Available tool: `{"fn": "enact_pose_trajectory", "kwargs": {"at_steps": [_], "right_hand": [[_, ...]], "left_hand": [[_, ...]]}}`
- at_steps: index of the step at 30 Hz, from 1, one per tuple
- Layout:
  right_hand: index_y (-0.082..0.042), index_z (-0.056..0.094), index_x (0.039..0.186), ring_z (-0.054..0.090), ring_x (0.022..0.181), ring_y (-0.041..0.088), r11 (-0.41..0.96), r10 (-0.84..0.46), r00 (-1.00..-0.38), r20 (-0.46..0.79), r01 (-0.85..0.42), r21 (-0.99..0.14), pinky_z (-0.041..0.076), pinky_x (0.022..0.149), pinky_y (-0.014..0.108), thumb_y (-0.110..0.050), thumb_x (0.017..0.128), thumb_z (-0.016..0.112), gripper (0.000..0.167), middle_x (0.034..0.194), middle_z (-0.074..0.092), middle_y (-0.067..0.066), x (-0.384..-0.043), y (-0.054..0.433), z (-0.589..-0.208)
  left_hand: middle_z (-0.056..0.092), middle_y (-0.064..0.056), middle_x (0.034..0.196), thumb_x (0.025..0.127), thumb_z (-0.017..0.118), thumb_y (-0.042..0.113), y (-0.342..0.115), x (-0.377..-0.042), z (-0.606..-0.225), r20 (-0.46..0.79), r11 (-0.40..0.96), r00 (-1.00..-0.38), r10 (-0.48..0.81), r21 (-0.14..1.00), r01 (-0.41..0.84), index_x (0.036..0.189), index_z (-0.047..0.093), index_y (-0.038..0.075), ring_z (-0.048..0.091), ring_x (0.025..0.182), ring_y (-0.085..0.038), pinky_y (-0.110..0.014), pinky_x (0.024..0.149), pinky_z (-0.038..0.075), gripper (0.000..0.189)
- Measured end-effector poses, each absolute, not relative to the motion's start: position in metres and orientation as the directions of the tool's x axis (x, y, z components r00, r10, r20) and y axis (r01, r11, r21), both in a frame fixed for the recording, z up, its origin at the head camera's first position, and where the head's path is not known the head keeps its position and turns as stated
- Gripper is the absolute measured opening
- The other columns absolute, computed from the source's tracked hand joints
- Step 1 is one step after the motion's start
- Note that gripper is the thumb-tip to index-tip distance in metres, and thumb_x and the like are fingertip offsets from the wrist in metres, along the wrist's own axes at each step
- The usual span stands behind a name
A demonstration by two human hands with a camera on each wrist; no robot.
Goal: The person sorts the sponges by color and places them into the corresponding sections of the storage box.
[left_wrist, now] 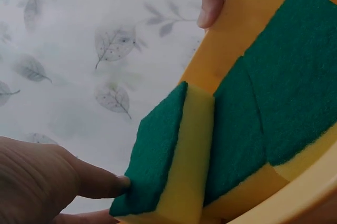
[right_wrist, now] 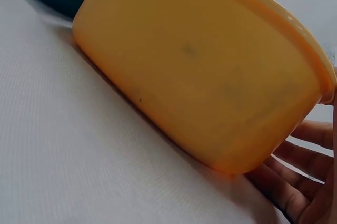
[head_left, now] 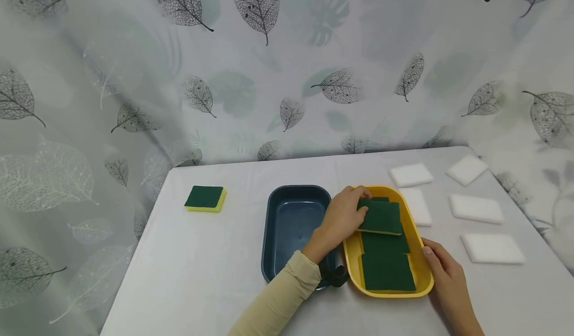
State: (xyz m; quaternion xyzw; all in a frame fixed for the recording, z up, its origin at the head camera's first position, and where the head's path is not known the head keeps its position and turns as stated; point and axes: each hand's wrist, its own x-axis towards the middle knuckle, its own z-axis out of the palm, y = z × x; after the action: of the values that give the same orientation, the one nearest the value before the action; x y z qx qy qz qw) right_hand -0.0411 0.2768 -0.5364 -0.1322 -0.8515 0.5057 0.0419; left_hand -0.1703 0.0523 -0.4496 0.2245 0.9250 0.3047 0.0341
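In the head view my left hand [head_left: 345,211] reaches over the yellow basin [head_left: 425,271] and pinches a green-and-yellow scouring sponge [head_left: 381,217] by its left end. The left wrist view shows the thumb of that hand [left_wrist: 63,182] on the green face of the tilted sponge [left_wrist: 158,145]. Other scouring sponges [head_left: 387,272] lie green side up in the basin, partly overlapping. My right hand [head_left: 448,276] holds the basin's right side near the front corner, its thumb at the rim. In the right wrist view its fingers [right_wrist: 303,161] lie along the outer wall.
A dark blue basin [head_left: 293,221] stands left of the yellow one, partly behind my left forearm. One scouring sponge [head_left: 205,198] lies at the table's far left. Several white sponge blocks [head_left: 476,208] are spread over the right side. A leaf-print curtain [head_left: 287,67] hangs behind the table.
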Motion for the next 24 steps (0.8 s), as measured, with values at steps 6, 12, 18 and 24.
{"fn": "enact_pose_trajectory", "kwargs": {"at_steps": [6, 12, 18, 24], "right_hand": [[-0.001, 0.053, 0.147, 0.053, 0.097, -0.017, 0.447, 0.259, -0.964, -0.053, 0.168, -0.879, 0.048, 0.079, 0.002, -0.038, 0.112, 0.043, 0.052, 0.115, 0.047, -0.042, -0.040, 0.278, -0.536], [0.001, 0.053, 0.146, 0.058, 0.096, -0.013, 0.421, 0.254, -0.966, -0.037, 0.145, -0.895, 0.053, 0.077, 0.007, -0.037, 0.112, 0.044, 0.052, 0.115, 0.050, -0.041, -0.041, 0.276, -0.535], [0.000, 0.054, 0.146, 0.056, 0.096, -0.015, 0.439, 0.261, -0.965, -0.037, 0.153, -0.885, 0.051, 0.077, 0.005, -0.038, 0.112, 0.044, 0.052, 0.114, 0.049, -0.041, -0.041, 0.277, -0.533], [0.001, 0.053, 0.147, 0.055, 0.098, -0.017, 0.403, 0.258, -0.965, -0.052, 0.156, -0.902, 0.052, 0.078, 0.006, -0.039, 0.112, 0.044, 0.054, 0.114, 0.049, -0.042, -0.040, 0.276, -0.534]], "left_hand": [[0.068, 0.000, 0.127, 0.105, 0.064, 0.022, 0.051, -0.169, -0.448, 0.069, 0.722, -0.880, 0.469, 0.545, 0.427, 0.132, 0.071, 0.022, 0.064, 0.103, -0.011, -0.019, 0.086, 0.053, 0.028], [0.069, 0.000, 0.131, 0.107, 0.060, 0.022, 0.051, -0.167, -0.444, 0.053, 0.751, -0.864, 0.500, 0.470, 0.464, 0.137, 0.069, 0.020, 0.065, 0.115, -0.013, -0.020, 0.094, 0.054, 0.032], [0.066, 0.000, 0.133, 0.107, 0.059, 0.023, 0.053, -0.164, -0.441, 0.037, 0.775, -0.866, 0.499, 0.427, 0.465, 0.143, 0.064, 0.020, 0.062, 0.120, -0.015, -0.023, 0.098, 0.053, 0.037], [0.064, 0.000, 0.135, 0.107, 0.059, 0.026, 0.052, -0.158, -0.441, 0.051, 0.788, -0.873, 0.484, 0.408, 0.461, 0.146, 0.062, 0.021, 0.061, 0.121, -0.015, -0.025, 0.100, 0.053, 0.039]]}}
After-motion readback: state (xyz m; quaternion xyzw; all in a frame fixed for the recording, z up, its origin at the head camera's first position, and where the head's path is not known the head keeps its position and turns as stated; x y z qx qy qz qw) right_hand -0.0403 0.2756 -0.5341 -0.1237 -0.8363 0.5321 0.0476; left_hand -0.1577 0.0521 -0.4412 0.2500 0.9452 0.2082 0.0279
